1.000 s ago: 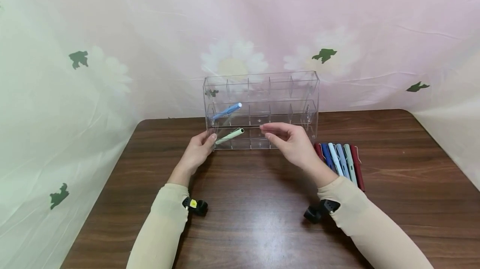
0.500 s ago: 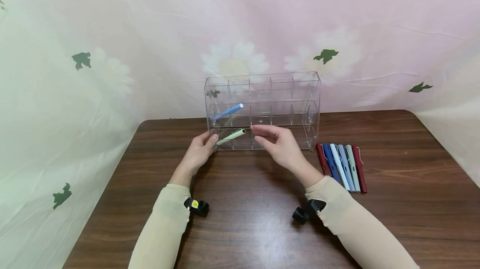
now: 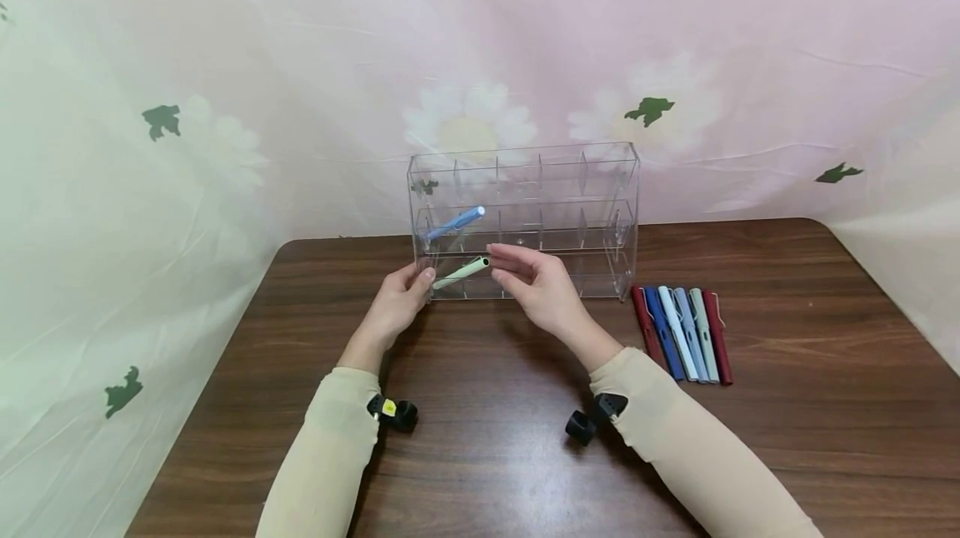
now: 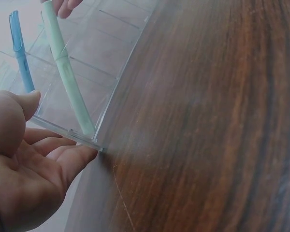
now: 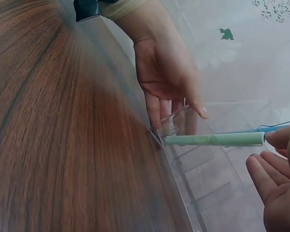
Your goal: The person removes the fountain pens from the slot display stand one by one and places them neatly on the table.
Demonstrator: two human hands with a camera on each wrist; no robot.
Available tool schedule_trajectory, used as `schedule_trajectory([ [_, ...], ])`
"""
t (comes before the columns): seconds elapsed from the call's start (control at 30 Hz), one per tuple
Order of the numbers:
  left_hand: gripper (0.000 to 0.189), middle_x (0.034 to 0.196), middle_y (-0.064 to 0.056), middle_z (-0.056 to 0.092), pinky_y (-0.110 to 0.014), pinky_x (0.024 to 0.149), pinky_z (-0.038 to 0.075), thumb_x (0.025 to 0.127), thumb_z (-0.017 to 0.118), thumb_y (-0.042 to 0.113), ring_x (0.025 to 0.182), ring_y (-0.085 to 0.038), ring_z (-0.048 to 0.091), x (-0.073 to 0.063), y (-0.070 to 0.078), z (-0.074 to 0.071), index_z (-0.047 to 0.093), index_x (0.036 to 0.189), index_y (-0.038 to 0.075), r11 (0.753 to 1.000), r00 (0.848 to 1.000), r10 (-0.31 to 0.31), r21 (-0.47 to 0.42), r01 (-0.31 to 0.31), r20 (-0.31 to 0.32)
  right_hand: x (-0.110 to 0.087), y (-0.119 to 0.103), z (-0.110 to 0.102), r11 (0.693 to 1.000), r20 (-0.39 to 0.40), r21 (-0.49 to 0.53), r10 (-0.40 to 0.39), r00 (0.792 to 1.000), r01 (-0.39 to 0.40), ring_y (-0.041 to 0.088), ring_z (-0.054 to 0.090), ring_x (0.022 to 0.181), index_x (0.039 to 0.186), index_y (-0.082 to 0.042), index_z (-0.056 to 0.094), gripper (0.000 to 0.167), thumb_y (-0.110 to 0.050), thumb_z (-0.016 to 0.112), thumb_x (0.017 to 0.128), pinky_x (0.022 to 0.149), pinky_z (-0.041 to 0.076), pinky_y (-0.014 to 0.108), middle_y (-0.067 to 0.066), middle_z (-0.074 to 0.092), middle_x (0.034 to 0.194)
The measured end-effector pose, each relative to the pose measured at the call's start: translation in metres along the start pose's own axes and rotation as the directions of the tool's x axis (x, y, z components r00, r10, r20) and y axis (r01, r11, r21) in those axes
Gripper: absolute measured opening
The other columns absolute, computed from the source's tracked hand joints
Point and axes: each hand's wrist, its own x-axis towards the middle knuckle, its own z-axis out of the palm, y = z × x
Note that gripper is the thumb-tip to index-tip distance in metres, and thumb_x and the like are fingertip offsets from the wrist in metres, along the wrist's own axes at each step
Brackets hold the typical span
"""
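Note:
A clear plastic pen organizer (image 3: pixel 562 238) with tiered compartments stands at the back of the table. My left hand (image 3: pixel 401 301) grips its left side wall, the thumb on one face and the fingers on the other. A light green pen (image 3: pixel 461 273) leans in the bottom tier at the left end, tilted up to the right. Above it a blue pen (image 3: pixel 456 222) leans the same way in the middle tier. Fingers loosely extended, my right hand (image 3: pixel 543 288) is at the green pen's upper end; a fingertip appears to touch it in the right wrist view.
Several pens (image 3: pixel 682 334), in dark red, blue, light blue and green, lie side by side right of the organizer on the brown wooden table (image 3: pixel 495 438). A floral cloth (image 3: pixel 337 105) hangs close behind the organizer.
My right hand has moved left along the organizer's front to the green pen's upper end. The left hand keeps its grip, and both pens in the organizer stay in place.

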Motion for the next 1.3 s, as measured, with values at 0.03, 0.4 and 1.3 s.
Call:
schedule_trajectory([
  [0.03, 0.041, 0.068, 0.005, 0.039, -0.025, 0.056, 0.031, 0.117, 0.049, 0.031, 0.057, -0.011, 0.032, 0.000, 0.000, 0.000, 0.061, 0.135, -0.004, 1.000, 1.000, -0.001, -0.002, 0.001, -0.001, 0.001, 0.000, 0.002, 1.000, 0.000, 0.006, 0.003, 1.000, -0.003, 0.041, 0.069, 0.131, 0.143, 0.008, 0.065, 0.041, 0.003, 0.069, 0.102, 0.103, 0.061, 0.029, 0.025, 0.070, 0.140],
  [0.4, 0.042, 0.069, 0.005, 0.041, -0.025, 0.056, 0.032, 0.117, 0.048, 0.029, 0.058, -0.011, 0.034, 0.000, 0.001, 0.001, 0.060, 0.141, -0.003, 1.000, 1.000, 0.002, 0.000, -0.002, -0.007, 0.006, 0.005, 0.018, 1.000, -0.046, -0.019, -0.007, 0.999, 0.006, 0.039, 0.073, 0.122, 0.140, 0.008, 0.067, 0.039, 0.003, 0.071, 0.101, 0.099, 0.062, 0.026, 0.024, 0.073, 0.138],
  [1.3, 0.049, 0.085, -0.001, 0.053, -0.025, 0.075, 0.051, 0.117, 0.048, 0.031, 0.076, -0.013, 0.050, 0.000, 0.002, 0.001, 0.054, 0.153, -0.002, 1.000, 0.999, -0.030, 0.008, 0.030, -0.012, 0.002, 0.008, 0.021, 0.998, -0.205, -0.058, -0.026, 0.978, 0.015, 0.017, 0.076, 0.106, 0.130, 0.003, 0.076, 0.030, -0.003, 0.074, 0.101, 0.084, 0.058, 0.012, 0.018, 0.079, 0.125],
])
